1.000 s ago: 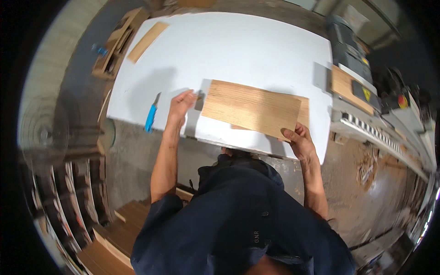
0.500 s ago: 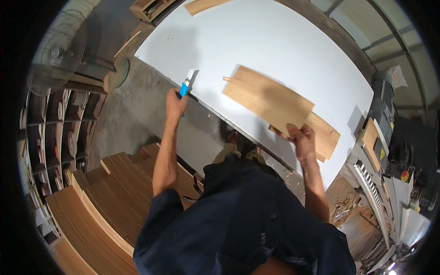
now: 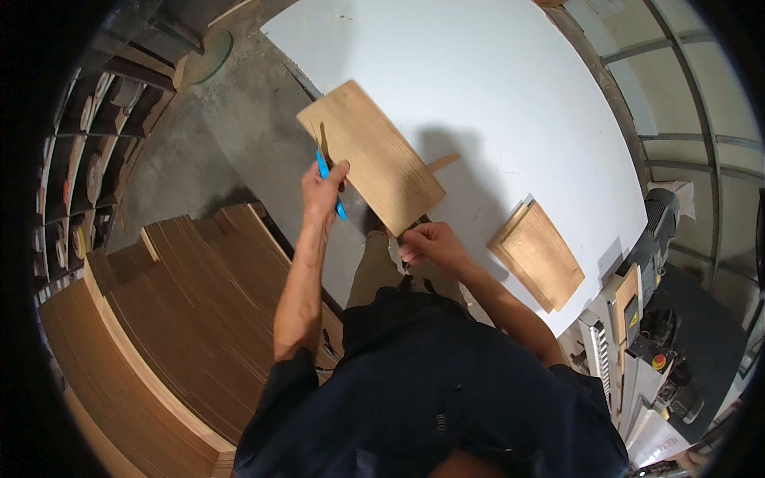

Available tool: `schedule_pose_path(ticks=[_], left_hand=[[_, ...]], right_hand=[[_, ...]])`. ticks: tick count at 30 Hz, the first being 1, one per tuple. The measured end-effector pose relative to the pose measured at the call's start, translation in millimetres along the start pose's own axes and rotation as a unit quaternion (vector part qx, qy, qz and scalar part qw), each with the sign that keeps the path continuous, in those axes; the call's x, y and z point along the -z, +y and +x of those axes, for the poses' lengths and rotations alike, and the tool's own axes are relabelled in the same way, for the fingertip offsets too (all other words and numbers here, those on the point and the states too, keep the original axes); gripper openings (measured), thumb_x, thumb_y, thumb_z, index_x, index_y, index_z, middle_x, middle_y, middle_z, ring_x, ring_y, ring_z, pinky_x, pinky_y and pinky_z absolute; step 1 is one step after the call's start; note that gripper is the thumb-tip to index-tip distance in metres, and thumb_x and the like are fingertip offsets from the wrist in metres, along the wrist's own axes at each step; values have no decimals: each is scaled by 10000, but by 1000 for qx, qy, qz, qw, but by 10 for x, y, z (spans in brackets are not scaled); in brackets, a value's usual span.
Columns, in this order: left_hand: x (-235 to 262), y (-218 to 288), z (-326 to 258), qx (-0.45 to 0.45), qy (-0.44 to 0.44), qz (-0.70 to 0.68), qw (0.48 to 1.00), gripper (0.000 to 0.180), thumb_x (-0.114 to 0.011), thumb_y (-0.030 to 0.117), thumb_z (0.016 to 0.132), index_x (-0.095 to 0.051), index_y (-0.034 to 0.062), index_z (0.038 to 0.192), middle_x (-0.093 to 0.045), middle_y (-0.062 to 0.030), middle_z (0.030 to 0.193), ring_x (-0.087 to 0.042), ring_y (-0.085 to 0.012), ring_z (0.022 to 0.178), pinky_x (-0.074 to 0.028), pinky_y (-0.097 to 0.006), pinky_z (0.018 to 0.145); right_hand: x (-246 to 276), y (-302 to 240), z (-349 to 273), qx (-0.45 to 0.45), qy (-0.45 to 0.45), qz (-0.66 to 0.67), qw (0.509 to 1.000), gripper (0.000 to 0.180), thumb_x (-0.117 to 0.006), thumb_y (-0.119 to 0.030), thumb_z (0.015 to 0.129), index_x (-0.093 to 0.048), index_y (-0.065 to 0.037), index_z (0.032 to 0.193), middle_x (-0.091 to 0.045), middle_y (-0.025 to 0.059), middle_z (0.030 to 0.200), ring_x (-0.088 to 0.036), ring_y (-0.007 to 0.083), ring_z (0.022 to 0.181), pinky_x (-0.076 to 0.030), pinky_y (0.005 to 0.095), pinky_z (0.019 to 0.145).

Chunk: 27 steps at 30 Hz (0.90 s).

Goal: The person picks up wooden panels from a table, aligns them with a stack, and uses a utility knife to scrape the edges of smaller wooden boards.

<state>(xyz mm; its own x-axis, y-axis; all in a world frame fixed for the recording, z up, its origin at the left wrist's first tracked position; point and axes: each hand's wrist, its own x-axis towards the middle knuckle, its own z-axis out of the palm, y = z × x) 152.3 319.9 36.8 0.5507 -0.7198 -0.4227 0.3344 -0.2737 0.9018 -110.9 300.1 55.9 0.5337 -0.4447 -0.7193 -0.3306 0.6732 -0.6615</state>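
Our left hand (image 3: pixel 321 185) gripped a blue utility knife (image 3: pixel 328 182) against the near-left edge of a wooden veneer sheet (image 3: pixel 371 156), which overhung the white surface (image 3: pixel 494 80). Our right hand (image 3: pixel 429 244) pinched the sheet's near corner. A smaller veneer stack (image 3: pixel 539 255) lay well right.

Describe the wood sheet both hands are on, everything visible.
The wood sheet is a thin rectangular piece of light brown veneer-like wood with straight grain, lying tilted over the near edge of the white table. The left hand, holding a blue knife, touches its left edge; the right hand grips its near corner.
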Motion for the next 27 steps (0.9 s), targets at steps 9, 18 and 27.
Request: schedule_pose_path(ticks=[9, 18, 27], left_hand=[[309, 427, 223, -78, 22, -77, 994, 145, -737, 74, 848, -638, 42, 949, -629, -20, 780, -569, -122, 613, -444, -250, 575], [-96, 129, 301, -22, -22, 55, 998, 139, -713, 148, 874, -648, 25, 882, -627, -32, 747, -569, -121, 653, -450, -280, 617], [-10, -434, -732, 81, 3, -84, 993, 259, -588, 278, 991, -618, 21, 987, -663, -88, 885, -621, -150, 726, -502, -283, 630]], right_hand=[[499, -496, 496, 476, 185, -649, 565, 289, -655, -166, 884, -643, -43, 1145, -564, 201, 1326, -510, 380, 1260, -444, 460, 1019], [370, -327, 9, 469, 147, -544, 681, 462, -695, -172, 837, -561, -7, 1248, -501, 228, 1362, -490, 418, 1247, -398, 503, 1043], [281, -538, 1145, 500, 292, -583, 569, 660, -648, -403, 886, -488, 0, 1384, -448, 288, 1413, -414, 488, 1301, -283, 624, 1067]])
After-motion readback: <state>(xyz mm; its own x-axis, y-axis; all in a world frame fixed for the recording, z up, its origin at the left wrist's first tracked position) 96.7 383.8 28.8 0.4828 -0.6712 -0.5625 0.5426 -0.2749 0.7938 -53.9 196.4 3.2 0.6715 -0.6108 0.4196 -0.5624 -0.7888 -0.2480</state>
